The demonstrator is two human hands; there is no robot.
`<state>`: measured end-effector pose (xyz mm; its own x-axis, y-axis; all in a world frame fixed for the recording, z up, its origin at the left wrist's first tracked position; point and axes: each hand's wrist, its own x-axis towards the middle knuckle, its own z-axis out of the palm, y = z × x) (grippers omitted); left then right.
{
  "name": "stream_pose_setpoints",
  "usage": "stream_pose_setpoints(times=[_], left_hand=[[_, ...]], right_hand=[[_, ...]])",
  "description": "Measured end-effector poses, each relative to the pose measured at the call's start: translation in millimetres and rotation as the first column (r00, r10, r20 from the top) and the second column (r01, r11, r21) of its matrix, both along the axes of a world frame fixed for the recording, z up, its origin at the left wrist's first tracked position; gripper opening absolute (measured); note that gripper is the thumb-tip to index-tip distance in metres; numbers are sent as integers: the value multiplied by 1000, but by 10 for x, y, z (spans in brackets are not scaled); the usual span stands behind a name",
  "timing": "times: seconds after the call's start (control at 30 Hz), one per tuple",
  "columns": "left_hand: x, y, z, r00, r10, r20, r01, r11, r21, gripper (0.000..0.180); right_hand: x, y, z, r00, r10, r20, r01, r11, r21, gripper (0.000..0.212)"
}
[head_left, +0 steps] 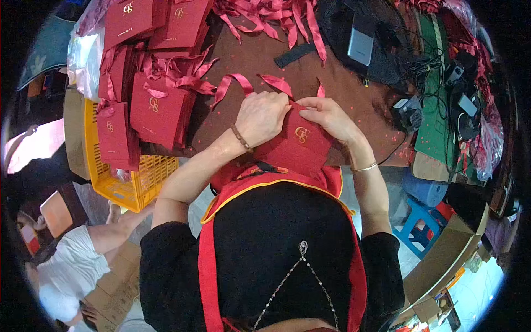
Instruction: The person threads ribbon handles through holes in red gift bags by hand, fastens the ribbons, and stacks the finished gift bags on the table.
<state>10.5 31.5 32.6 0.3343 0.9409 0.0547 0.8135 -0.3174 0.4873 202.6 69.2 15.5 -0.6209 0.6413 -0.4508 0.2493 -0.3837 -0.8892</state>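
A small red gift bag [293,150] with a gold emblem lies at the table's near edge in front of me. My left hand [262,120] is closed in a pinch at the bag's top left edge, with a pink-red ribbon [235,83] running out beside it. At the top right corner, my right hand [331,119] grips the bag between thumb and fingers. Another ribbon piece [278,84] shows just beyond the top edge. What exactly lies under the left fingertips is hidden.
Stacks of matching red bags [157,113] with ribbons stand on the left, partly over a yellow crate [138,191]. Loose ribbons [265,19] lie at the back. A power bank [360,47], cables and a glue-gun-like device [407,113] sit right. Another person [74,265] is at lower left.
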Motion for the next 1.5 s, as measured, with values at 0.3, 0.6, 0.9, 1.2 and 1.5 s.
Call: stream_pose_setpoints(times=[0.3,0.6,0.9,1.2,1.5], left_hand=[[28,-52,45,999,-16,-43,18,999,39,14],[116,-110,55,970,-64,-235,106,979,172,12],[96,-105,45,982,-36,-186,81,967,242,12],[161,-139,-29,967,-62,-248,143,936,323,12],[-64,-113,104,973,-135,-189,160,979,123,19]], right_hand=[[-20,-25,-42,999,15,31,-17,997,71,31],[-109,-94,127,972,-11,235,-75,933,353,25],[-127,-110,161,972,-64,226,-14,944,329,28],[-99,-127,46,979,-61,194,-3,950,313,28],[-115,-121,190,957,-11,290,-100,925,367,30]])
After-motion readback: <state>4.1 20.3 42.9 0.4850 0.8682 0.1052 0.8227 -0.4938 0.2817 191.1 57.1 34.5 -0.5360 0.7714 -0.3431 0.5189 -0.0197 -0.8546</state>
